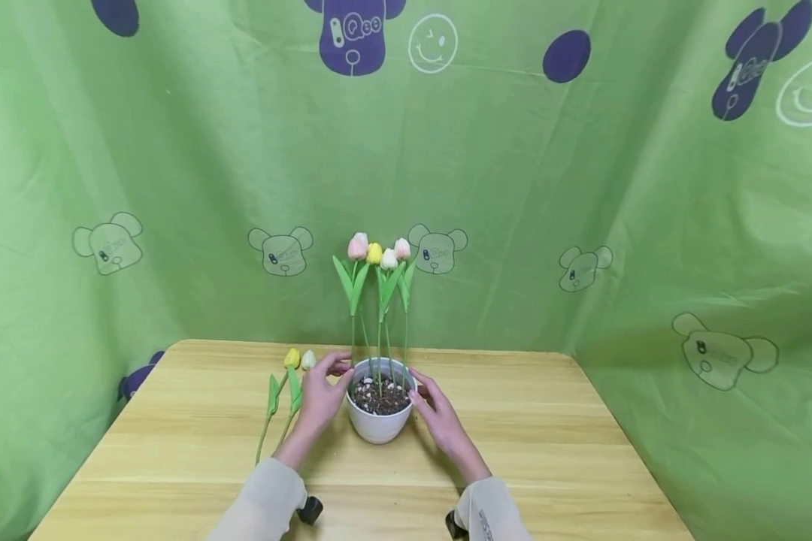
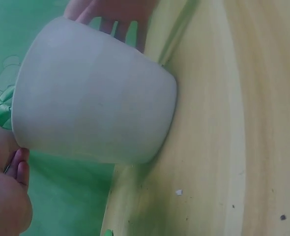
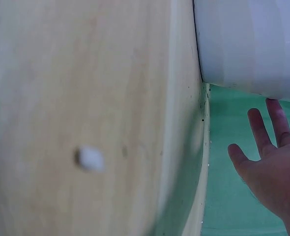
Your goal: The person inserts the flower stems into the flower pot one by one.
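Observation:
A white flower pot (image 1: 377, 427) with dark, pebbly soil stands upright on the table. Several artificial tulips (image 1: 380, 282) with pink, yellow and white heads rise from it. My left hand (image 1: 325, 394) is at the pot's left rim, thumb and loosely bent fingers apart; in the left wrist view those fingers (image 2: 22, 167) lie beside the rim. On the opposite side, my right hand (image 1: 441, 417) has thumb and index finger right at the rim. The right wrist view shows its fingers (image 3: 277, 120) straight and spread, one fingertip against the pot wall.
Two more tulips, a yellow one (image 1: 292, 358) and a white one (image 1: 308, 360), lie on the table left of the pot, partly behind my left arm. White crumbs (image 3: 91, 158) dot the wooden tabletop (image 1: 528, 436). A green printed curtain (image 1: 501, 180) surrounds the table.

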`<move>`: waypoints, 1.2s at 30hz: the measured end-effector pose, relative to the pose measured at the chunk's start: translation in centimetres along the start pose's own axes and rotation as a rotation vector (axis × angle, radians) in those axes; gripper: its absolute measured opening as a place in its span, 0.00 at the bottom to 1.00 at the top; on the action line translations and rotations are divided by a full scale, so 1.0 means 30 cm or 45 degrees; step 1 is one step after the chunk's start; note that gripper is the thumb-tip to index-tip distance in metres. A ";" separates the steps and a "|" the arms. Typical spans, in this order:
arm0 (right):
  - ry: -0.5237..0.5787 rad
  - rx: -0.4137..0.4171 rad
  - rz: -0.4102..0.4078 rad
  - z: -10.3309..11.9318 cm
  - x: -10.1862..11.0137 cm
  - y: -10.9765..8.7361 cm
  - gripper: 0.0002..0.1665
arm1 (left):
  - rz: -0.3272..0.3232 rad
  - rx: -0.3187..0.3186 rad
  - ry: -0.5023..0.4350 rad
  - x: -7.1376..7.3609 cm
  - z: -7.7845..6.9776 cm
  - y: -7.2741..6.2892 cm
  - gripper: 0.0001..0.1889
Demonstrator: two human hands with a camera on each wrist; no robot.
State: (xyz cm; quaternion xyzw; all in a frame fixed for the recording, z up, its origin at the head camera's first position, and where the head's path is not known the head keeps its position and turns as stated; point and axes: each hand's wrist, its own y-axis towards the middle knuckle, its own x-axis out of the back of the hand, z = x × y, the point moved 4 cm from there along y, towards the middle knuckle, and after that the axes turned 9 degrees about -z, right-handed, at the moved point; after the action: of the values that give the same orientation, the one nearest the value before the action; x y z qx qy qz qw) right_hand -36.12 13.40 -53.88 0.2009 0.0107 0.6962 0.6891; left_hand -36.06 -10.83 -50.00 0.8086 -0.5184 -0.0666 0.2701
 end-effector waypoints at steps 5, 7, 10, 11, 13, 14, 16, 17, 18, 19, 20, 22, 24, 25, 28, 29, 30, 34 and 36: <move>0.008 -0.022 -0.001 0.014 -0.001 -0.002 0.28 | 0.079 0.045 -0.009 -0.006 0.006 0.018 0.22; -0.004 -0.018 0.015 0.047 0.003 -0.010 0.29 | 0.094 0.055 -0.008 -0.008 0.008 0.026 0.22; -0.017 -0.014 0.050 0.099 0.012 -0.023 0.29 | 0.106 0.073 -0.003 -0.008 0.004 0.034 0.21; -0.018 -0.014 0.063 0.116 0.016 -0.028 0.29 | 0.107 0.080 -0.003 -0.007 0.002 0.037 0.21; -0.023 -0.012 0.072 0.137 0.020 -0.035 0.29 | 0.101 0.087 0.000 -0.005 -0.007 0.042 0.18; -0.022 -0.016 0.075 0.140 0.020 -0.036 0.29 | 0.093 0.090 0.001 -0.004 -0.011 0.045 0.17; -0.019 -0.019 0.075 0.144 0.021 -0.039 0.29 | 0.074 0.082 0.006 -0.002 -0.018 0.050 0.15; -0.015 -0.018 0.073 0.143 0.021 -0.039 0.29 | 0.065 0.076 0.007 -0.003 -0.020 0.052 0.14; -0.012 -0.014 0.071 0.141 0.021 -0.039 0.29 | 0.056 0.063 0.012 -0.003 -0.021 0.053 0.13; -0.009 -0.014 0.070 0.137 0.021 -0.038 0.29 | 0.046 0.051 0.014 -0.004 -0.022 0.053 0.13; -0.009 -0.015 0.071 0.134 0.020 -0.037 0.29 | 0.038 0.037 0.022 -0.005 -0.021 0.053 0.12; -0.006 -0.016 0.070 0.128 0.020 -0.034 0.29 | 0.019 0.016 0.031 -0.007 -0.017 0.048 0.12; -0.005 -0.014 0.071 0.126 0.019 -0.034 0.29 | -0.004 0.007 0.033 -0.009 -0.013 0.041 0.12; -0.002 -0.014 0.072 0.126 0.019 -0.034 0.30 | -0.017 0.001 0.035 -0.010 -0.011 0.037 0.12; 0.012 -0.009 0.076 0.130 0.018 -0.036 0.30 | -0.051 -0.031 0.030 -0.016 -0.009 0.027 0.11; 0.016 -0.006 0.074 0.131 0.018 -0.037 0.30 | -0.058 -0.047 0.030 -0.019 -0.010 0.024 0.11; 0.019 -0.004 0.072 0.133 0.018 -0.038 0.29 | -0.065 -0.065 0.031 -0.022 -0.011 0.022 0.11; 0.025 0.007 0.060 0.137 0.020 -0.040 0.29 | -0.082 -0.110 0.031 -0.038 -0.009 0.017 0.11; 0.018 0.009 0.058 0.135 0.022 -0.039 0.29 | -0.091 -0.110 0.021 -0.043 -0.006 0.014 0.11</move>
State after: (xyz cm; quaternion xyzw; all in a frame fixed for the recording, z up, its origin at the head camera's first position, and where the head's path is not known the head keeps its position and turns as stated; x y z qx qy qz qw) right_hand -33.80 13.02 -50.33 0.1985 0.0133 0.7129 0.6725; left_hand -36.92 -9.78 -49.86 0.8147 -0.4835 -0.0919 0.3065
